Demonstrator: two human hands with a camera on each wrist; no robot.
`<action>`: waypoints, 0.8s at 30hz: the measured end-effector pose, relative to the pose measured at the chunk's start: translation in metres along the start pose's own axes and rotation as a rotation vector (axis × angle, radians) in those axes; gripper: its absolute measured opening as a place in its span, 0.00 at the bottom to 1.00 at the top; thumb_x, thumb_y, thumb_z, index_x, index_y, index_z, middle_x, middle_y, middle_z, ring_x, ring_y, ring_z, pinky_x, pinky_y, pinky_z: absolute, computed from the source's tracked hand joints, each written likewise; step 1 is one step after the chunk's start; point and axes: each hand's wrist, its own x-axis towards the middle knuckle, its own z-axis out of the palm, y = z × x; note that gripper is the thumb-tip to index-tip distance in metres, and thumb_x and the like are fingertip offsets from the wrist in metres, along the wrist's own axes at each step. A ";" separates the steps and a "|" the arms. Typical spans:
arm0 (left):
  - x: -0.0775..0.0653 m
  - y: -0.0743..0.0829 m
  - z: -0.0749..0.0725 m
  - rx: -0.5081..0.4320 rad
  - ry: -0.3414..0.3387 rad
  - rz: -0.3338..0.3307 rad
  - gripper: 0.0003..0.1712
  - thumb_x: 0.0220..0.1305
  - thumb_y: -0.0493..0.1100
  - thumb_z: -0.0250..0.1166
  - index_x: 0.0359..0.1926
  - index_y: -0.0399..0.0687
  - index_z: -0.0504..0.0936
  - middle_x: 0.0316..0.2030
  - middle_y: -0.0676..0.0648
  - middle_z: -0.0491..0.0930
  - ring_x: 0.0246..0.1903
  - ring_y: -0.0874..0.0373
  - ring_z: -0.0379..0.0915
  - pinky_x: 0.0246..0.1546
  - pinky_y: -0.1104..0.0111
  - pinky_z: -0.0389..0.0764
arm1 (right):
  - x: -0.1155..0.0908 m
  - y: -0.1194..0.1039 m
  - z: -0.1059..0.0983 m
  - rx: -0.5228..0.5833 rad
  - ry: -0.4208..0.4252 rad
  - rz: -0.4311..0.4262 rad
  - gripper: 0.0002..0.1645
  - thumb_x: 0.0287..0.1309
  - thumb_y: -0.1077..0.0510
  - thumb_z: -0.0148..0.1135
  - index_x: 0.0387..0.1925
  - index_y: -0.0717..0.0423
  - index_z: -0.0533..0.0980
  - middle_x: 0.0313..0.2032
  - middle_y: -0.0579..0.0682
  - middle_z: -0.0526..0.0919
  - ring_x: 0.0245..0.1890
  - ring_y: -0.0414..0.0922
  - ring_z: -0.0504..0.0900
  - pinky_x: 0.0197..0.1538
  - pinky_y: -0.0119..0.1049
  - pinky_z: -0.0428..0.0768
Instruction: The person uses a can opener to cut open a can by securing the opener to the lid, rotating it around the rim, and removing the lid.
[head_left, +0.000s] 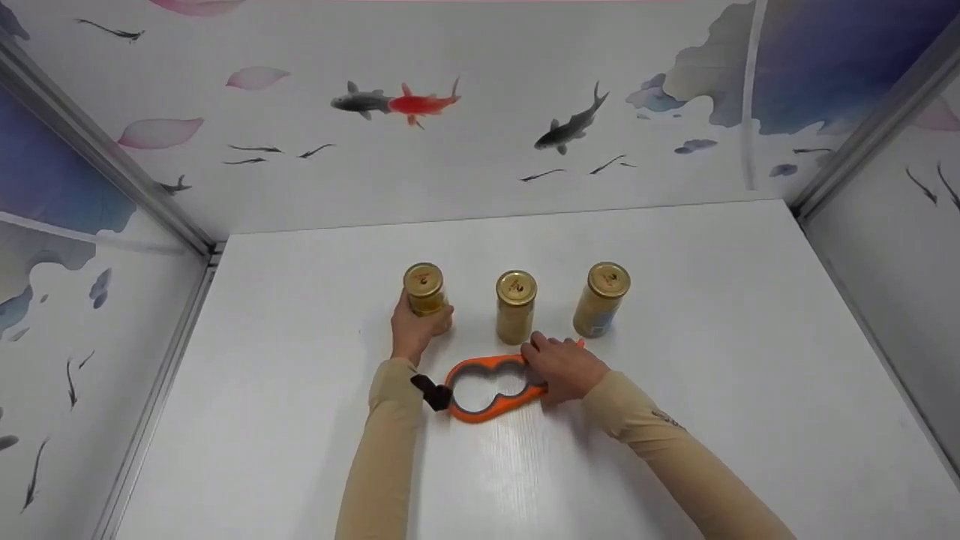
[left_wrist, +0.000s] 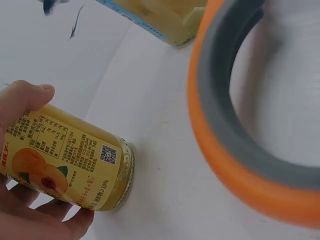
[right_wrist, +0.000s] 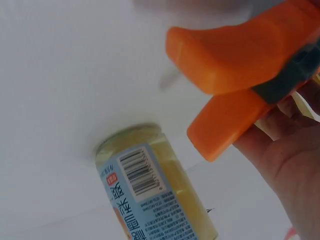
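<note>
Head view: the person's left hand (head_left: 412,331) is curled round the left jar (head_left: 424,282), thumb across its near side, the gold lid showing above the fingers. The right hand (head_left: 566,367) is wrapped round the handle (right_wrist: 225,120) of an orange tool (head_left: 510,406), whose grey-lined loop points left, lying between the two hands. Its fingers come close to the base of the middle jar (head_left: 516,309); whether they touch it I cannot tell. That one and the right jar (head_left: 598,309) stand upright on the white table (head_left: 247,420), gold lids on, apart from each other. From the left wrist, I see fingers and thumb clasping the jar about its yellow label (left_wrist: 60,160), printed with peaches. From the right wrist, the handle's two ends spread apart, near a pale blue label (right_wrist: 145,195) with a barcode. Painted fish (head_left: 424,104) swim across the far wall (head_left: 465,180).
</note>
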 end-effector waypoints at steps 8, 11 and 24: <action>-0.003 0.001 -0.002 0.014 0.026 0.003 0.38 0.49 0.35 0.73 0.61 0.41 0.69 0.56 0.39 0.74 0.57 0.47 0.68 0.60 0.57 0.67 | 0.004 0.004 -0.005 -0.183 0.106 -0.059 0.31 0.35 0.57 0.75 0.42 0.57 0.68 0.31 0.51 0.71 0.30 0.50 0.72 0.31 0.43 0.69; -0.006 0.002 -0.004 0.024 0.025 -0.011 0.38 0.48 0.35 0.73 0.62 0.41 0.69 0.56 0.40 0.74 0.58 0.48 0.68 0.60 0.57 0.67 | 0.006 0.003 -0.003 -0.252 0.158 -0.075 0.29 0.37 0.55 0.73 0.41 0.56 0.68 0.31 0.51 0.70 0.30 0.50 0.72 0.32 0.43 0.69; -0.015 0.007 -0.018 0.061 0.018 0.007 0.39 0.48 0.35 0.73 0.62 0.41 0.69 0.56 0.39 0.73 0.58 0.47 0.68 0.59 0.56 0.68 | 0.011 0.011 -0.001 -0.313 0.236 -0.043 0.28 0.44 0.47 0.68 0.42 0.57 0.68 0.34 0.54 0.71 0.29 0.51 0.72 0.33 0.48 0.72</action>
